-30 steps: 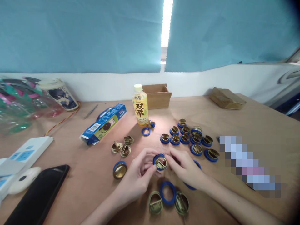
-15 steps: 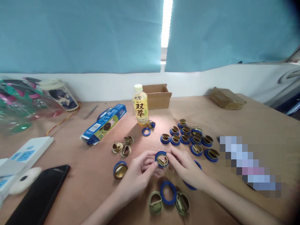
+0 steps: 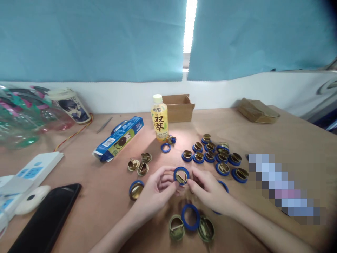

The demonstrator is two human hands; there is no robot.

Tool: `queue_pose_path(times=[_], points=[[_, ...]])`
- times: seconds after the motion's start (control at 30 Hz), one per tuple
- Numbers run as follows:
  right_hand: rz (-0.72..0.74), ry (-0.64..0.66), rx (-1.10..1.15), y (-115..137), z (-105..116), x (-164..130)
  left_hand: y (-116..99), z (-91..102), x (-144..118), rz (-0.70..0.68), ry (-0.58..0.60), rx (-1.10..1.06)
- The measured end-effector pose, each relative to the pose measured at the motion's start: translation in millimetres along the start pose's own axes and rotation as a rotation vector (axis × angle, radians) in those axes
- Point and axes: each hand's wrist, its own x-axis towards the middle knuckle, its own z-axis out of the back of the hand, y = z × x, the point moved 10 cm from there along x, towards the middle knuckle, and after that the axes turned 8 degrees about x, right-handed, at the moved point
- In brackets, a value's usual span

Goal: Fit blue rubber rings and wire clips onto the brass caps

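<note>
Between my two hands is a blue ring with a gold round metal fitting, tilted so that its open face and crossbar show. My left hand pinches it from the left, thumb over the lower edge and fingers curled behind. At its right edge, my right hand grips with thumb and bent fingers. Just below lie a loose blue ring and two gold fittings, one on the left and one on the right. Another blue ring is partly hidden under my right hand.
Several blue-ringed gold fittings stand to the right. Three bare gold ones sit to the left, near a blue-ringed one. Behind are a drink bottle, a blue carton and a cardboard box. A black phone lies at left.
The held ring and fitting have tipped slightly, so the crossbar lies at a steeper slant. My right fingers have shifted from its upper right edge down to its lower right. The view has turned slightly left.
</note>
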Motion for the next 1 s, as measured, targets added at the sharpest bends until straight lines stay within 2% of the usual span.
queue_pose_path(times=[0.13,0.57,1.0], points=[[-0.021,0.016,-0.017,-0.8,-1.9,-0.3,-4.0,0.1,-0.3,-0.022,-0.017,0.008],[-0.007,0.010,0.034,5.8,1.8,-1.5,-9.3,-6.6,-4.7,-0.069,0.056,0.021],[-0.002,-0.018,-0.026,3.7,4.1,-2.3,-3.0,-6.0,-3.9,-0.054,0.058,0.002]])
